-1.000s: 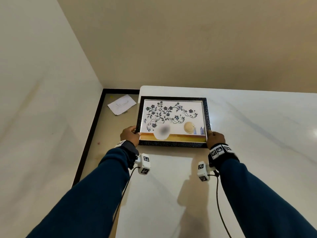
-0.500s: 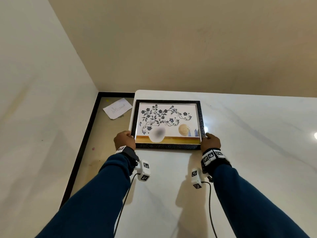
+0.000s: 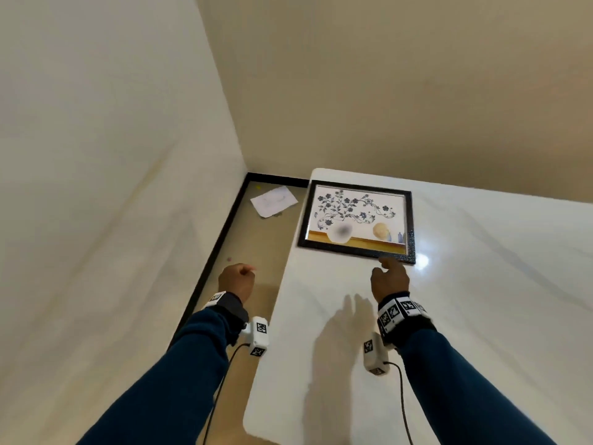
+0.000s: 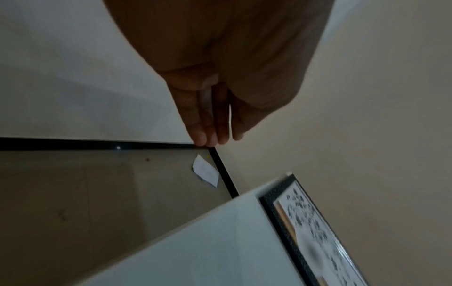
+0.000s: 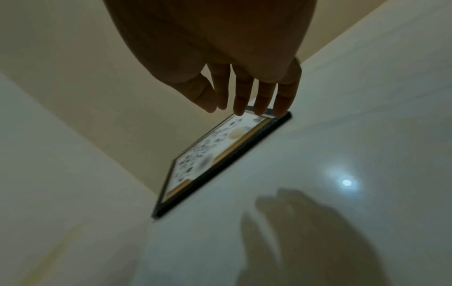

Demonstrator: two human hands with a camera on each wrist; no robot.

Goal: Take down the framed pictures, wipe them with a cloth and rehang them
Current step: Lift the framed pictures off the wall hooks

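The framed picture (image 3: pixel 356 221) lies flat, face up, at the far left corner of the white counter (image 3: pixel 449 332), close to the back wall (image 3: pixel 401 85). Its frame is black; the print shows blue flowers, a pale vase and a small round object.

Right hand (image 3: pixel 390 279): above the counter, just beside the frame's near right corner. Grip spread, fingers (image 5: pixel 264 96) straight and slightly apart, holding nothing. Whether a fingertip touches the frame cannot be told from the head view; the right wrist view shows the tips over the frame's far end. The hand's shadow falls on the counter below it.

Left hand (image 3: pixel 237 281): off the counter's left edge, over the floor (image 3: pixel 256 252), well apart from the frame. Grip loose, fingers (image 4: pixel 205 116) together and nearly straight, holding nothing.

Surroundings: a sheet of white paper (image 3: pixel 273 200) lies on the floor in the corner, left of the counter. A black skirting strip (image 3: pixel 211 252) runs along the base of the left wall (image 3: pixel 96 187). A bright light reflection (image 3: pixel 422 261) sits on the counter just right of the frame.
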